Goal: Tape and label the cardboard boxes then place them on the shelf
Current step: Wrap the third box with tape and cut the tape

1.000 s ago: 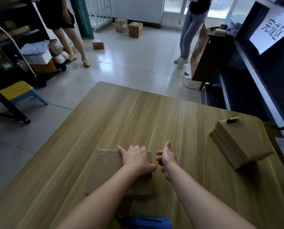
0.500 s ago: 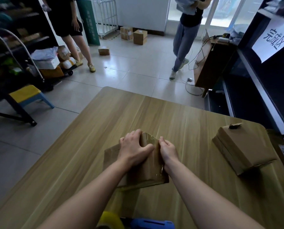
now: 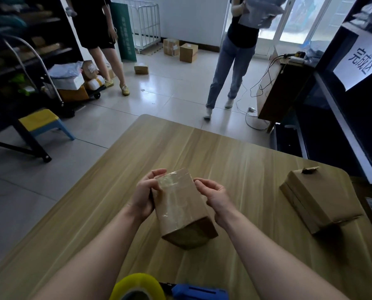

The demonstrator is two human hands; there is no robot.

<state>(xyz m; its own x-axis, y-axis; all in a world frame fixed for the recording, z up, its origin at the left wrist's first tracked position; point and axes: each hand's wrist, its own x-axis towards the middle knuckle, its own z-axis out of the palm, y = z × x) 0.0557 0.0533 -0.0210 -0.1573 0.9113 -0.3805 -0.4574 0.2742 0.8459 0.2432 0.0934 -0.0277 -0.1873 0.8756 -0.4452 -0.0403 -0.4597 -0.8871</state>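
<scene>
A: L hand?
B: The person's left hand (image 3: 145, 192) grips the cardboard box (image 3: 180, 208) on its L side, fingers curled round the far L corner.
A: R hand?
B: The right hand (image 3: 215, 197) holds the box's R side, fingers bent in against the edge near the far end. So the box sits between both hands, long axis running away from the person, far end tipped up.
A: On the counter (image 3: 235, 156) or lifted?
B: Near end is low over the counter; can't tell if it touches. Clear tape (image 3: 172, 191) runs shiny along the top face btw the hands and wraps over the near end.
A: Other task stuff?
B: A second box (image 3: 317, 198) lies on the counter well to the R of the right hand, a torn flap sticking up at its far end. A yellow tape roll (image 3: 137, 285) and blue dispenser (image 3: 199, 292) sit at the counter's near edge, below the hands, btw the forearms.
A: Shelf?
B: A dark shelf (image 3: 343, 126) stands R of the right hand, past the counter, w/ a white paper sign (image 3: 361, 63) on it.
A: Bkgd?
B: Two people stand on the tile floor (image 3: 170, 94) beyond the hands. More boxes (image 3: 180, 50) by the far wall. A yellow stool (image 3: 43, 122) far L of the left hand.
</scene>
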